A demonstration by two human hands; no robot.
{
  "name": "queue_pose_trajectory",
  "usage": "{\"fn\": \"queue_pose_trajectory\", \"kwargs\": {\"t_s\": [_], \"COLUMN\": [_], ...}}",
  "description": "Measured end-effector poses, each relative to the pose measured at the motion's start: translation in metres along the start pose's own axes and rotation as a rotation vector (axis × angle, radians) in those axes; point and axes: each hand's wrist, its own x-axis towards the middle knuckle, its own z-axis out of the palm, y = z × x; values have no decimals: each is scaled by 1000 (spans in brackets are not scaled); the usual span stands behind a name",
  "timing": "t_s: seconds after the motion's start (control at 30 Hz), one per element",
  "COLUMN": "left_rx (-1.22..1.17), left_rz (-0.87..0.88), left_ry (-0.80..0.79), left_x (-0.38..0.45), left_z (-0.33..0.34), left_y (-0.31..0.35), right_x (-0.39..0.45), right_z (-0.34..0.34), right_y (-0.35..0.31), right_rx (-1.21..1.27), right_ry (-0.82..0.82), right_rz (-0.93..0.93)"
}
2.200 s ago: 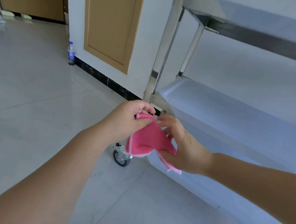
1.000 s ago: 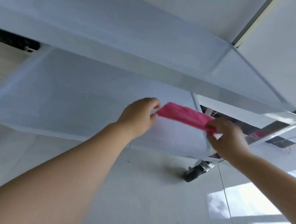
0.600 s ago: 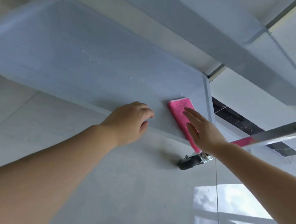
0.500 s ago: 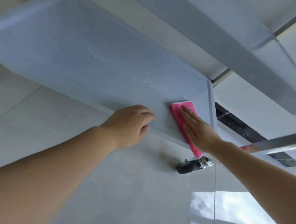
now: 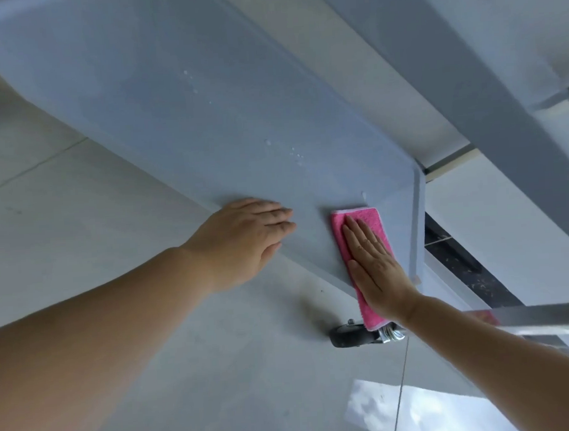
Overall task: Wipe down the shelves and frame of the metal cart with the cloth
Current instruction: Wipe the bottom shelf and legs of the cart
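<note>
Since half a second ago, the left hand point(image 5: 244, 239) has been flattened — its fingers now straight on the lower shelf point(image 5: 176, 98). The folded pink cloth point(image 5: 361, 244) is pressed flat near the shelf's right corner by the right hand point(image 5: 376, 269), fingers extended.

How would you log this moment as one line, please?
right hand flat on pink cloth | lower shelf | left hand rests on shelf edge

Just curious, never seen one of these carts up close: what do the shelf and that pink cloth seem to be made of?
The shelf looks like sheet metal, probably stainless steel with a dull brushed finish: it is grey, smooth, with a folded rim. The pink cloth looks like a looped terry or microfibre towel: fuzzy nap, pale stitched edge.
</note>
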Motion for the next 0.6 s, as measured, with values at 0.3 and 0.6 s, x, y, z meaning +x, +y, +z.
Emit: {"fn": "queue_pose_trajectory", "kwargs": {"t_s": [0.3, 0.6], "left_rx": [-48, -101], "left_rz": [32, 20], "left_ry": [-8, 86], "left_x": [4, 11], "left_z": [5, 4], "left_y": [-11, -8], "right_x": [-7, 24], "right_z": [1, 1], "right_y": [2, 61], "right_rx": [58, 40], "right_ry": [20, 50], "right_rz": [46, 314]}}
